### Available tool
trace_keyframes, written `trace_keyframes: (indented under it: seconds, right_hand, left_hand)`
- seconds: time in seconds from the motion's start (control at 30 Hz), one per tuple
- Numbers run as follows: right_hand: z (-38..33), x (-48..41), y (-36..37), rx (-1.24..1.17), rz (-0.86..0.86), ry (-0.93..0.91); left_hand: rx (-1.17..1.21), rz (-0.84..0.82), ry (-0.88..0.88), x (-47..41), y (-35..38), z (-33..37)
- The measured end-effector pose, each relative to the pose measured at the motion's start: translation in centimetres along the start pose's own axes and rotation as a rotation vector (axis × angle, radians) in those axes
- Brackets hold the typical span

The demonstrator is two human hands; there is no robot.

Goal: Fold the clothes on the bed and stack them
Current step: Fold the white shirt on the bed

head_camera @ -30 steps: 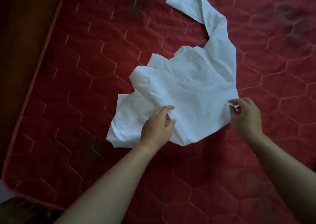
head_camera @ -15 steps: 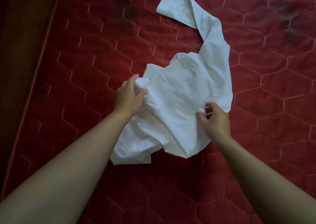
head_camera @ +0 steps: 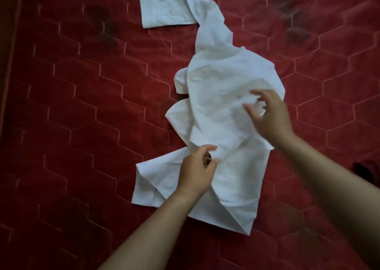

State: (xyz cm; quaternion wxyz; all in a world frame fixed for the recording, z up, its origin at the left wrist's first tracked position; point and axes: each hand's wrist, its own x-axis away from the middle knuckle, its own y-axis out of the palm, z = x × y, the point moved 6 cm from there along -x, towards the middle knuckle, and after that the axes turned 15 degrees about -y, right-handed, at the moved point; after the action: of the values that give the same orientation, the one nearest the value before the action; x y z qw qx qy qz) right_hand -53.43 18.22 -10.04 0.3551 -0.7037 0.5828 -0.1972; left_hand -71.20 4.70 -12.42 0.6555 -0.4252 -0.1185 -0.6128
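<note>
Crumpled white cloth shirt (head_camera: 226, 74) lay mid-bed on the red hexagon-quilted mattress (head_camera: 82, 105), with one long sleeve (head_camera: 170, 12) trailing toward the far side. Left hand (head_camera: 197, 166) pinched a fold at the shirt's lower middle between thumb and fingers. Right hand (head_camera: 271, 117) was over the shirt body, fingers spread and blurred; contact unclear.

I get a single view, from the head camera. It looks forward and steeply down onto the bed (head_camera: 82, 115), near enough that both arms (head_camera: 156, 224) reach in below the shirt (head_camera: 222, 80); the bed's edge shows far left of the shirt.
</note>
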Motion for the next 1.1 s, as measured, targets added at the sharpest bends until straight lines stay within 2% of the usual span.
trace_keyframes:
  seconds: [0.1, 0.17, 0.27, 0.37, 0.5, 0.6, 0.73, 0.93, 1.0, 1.1]
  right_hand:
    - [0.3, 6.3, 2.0, -0.013, -0.21, 0.061]
    - [0.8, 9.3, 3.1, 0.007, -0.276, 0.103]
    - [1.4, 11.3, 3.8, 0.047, -0.204, 0.176]
    - [2.7, 12.7, 4.1, 0.057, -0.068, 0.331]
    - [4.1, 14.0, 4.5, -0.151, 0.057, 0.435]
    - [5.1, 13.7, 2.6, -0.187, 0.072, 0.391]
    - [7.6, 12.4, -3.1, -0.087, 0.121, 0.311]
    - [11.0, 9.0, -11.6, -0.061, 0.24, 0.242]
    - [11.0, 8.9, -12.0, -0.045, 0.183, 0.204]
    - [10.3, 11.1, -9.4, -0.037, -0.004, 0.17]
  left_hand:
    - [-0.046, 0.027, -0.005, -0.6, -0.2, 0.5]
    - [-0.109, 0.081, 0.002, -1.5, -1.9, 0.5]
    - [-0.188, 0.118, 0.04, -2.8, -4.4, 0.2]
    - [-0.291, 0.116, 0.061, -3.9, -5.2, -0.1]
    - [-0.392, 0.084, 0.113, -4.2, -3.6, 0.0]
    - [-0.413, 0.123, 0.135, -3.4, -2.1, 0.6]
    - [-0.381, 0.209, 0.174, -0.9, 0.2, 2.8]
    - [-0.414, 0.191, 0.325, 4.5, 7.8, 6.5]
    - [-0.407, 0.177, 0.316, 4.6, 10.0, 7.3]
    - [-0.412, 0.16, 0.242, 3.4, 11.7, 7.4]
